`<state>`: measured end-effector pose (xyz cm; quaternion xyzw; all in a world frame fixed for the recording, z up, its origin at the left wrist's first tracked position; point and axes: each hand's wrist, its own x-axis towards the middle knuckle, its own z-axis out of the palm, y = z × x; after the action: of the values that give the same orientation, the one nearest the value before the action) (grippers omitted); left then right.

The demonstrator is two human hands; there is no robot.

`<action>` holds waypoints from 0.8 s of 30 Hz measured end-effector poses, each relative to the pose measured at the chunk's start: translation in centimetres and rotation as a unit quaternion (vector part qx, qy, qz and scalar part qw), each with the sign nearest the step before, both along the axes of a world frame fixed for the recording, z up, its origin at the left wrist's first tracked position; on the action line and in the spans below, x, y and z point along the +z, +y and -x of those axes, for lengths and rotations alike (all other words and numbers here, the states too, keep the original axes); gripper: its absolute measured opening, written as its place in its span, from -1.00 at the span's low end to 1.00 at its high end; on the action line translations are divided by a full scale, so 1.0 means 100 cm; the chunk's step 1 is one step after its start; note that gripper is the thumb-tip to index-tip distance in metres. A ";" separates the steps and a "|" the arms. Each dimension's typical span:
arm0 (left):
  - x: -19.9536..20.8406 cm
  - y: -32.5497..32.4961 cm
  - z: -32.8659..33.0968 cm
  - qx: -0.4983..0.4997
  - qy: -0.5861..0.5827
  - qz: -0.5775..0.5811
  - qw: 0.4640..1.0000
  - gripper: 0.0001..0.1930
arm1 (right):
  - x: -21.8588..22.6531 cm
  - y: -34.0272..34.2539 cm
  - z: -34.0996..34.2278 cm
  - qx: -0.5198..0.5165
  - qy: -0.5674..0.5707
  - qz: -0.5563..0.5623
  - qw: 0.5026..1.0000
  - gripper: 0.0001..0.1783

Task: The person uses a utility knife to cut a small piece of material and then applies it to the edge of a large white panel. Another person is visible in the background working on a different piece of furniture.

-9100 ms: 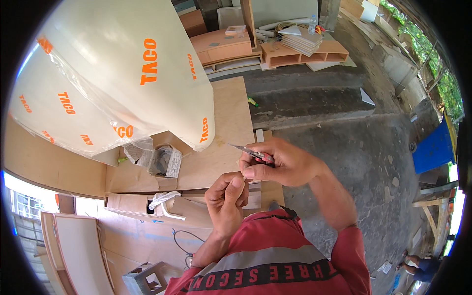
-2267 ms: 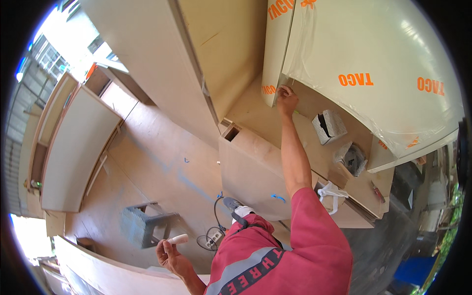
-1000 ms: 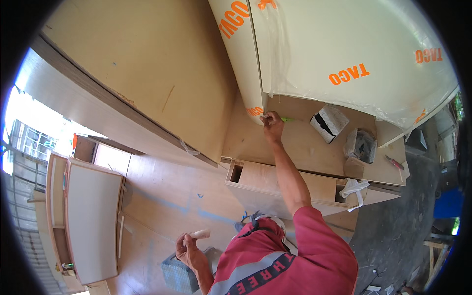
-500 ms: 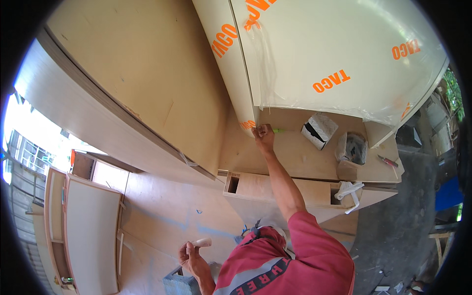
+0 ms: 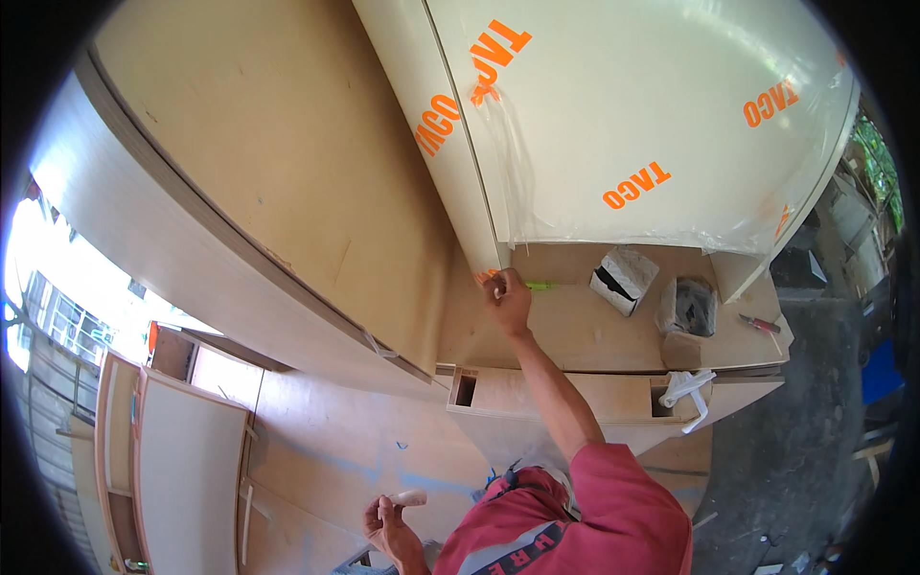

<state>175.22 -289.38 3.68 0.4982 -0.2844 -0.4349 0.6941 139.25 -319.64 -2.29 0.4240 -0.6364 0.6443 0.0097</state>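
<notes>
My right hand [image 5: 508,300] is at the lower corner of a narrow cream panel [image 5: 446,129]. Its fingers are pinched together at the panel's edge; what they grip is too small to make out. Just beside the fingers, a bright green strip-like thing [image 5: 541,286] lies on the wooden board [image 5: 565,331]. Low in the view, my left hand [image 5: 388,529] pinches a short pale, tube-like piece [image 5: 410,497] between thumb and fingers. A wide cream panel [image 5: 613,115] under clear film with orange print stands beyond the right hand.
A torn white box [image 5: 625,280], a plastic-lined container [image 5: 688,307] and a red-handled tool [image 5: 760,324] rest on the board. White plastic [image 5: 685,398] hangs from the nearer ledge. A large plywood panel [image 5: 278,182] rises at left. A grey crate [image 5: 364,561] stands below my left hand.
The whole view has shifted, so the scene sits lower. My right hand has moved slightly left and down along the panel's edge. My left hand still holds the pale piece.
</notes>
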 end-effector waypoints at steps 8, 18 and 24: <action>-0.001 -0.003 0.005 -0.023 -0.009 0.008 1.000 -0.80 | 0.249 -0.019 -0.012 -0.109 0.255 0.192 0.941 -0.28; -0.010 0.001 0.003 0.002 0.012 0.005 1.000 -0.93 | 0.219 -0.030 -0.026 -0.106 0.219 0.131 0.961 -0.29; -0.007 0.000 0.009 -0.028 0.018 -0.017 0.999 -0.92 | 0.171 -0.021 -0.024 -0.048 0.203 0.146 0.967 -0.37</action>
<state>174.28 -289.37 3.03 0.4937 -0.2785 -0.4678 0.6781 141.60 -321.74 14.83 0.5090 -0.5397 0.6294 0.2313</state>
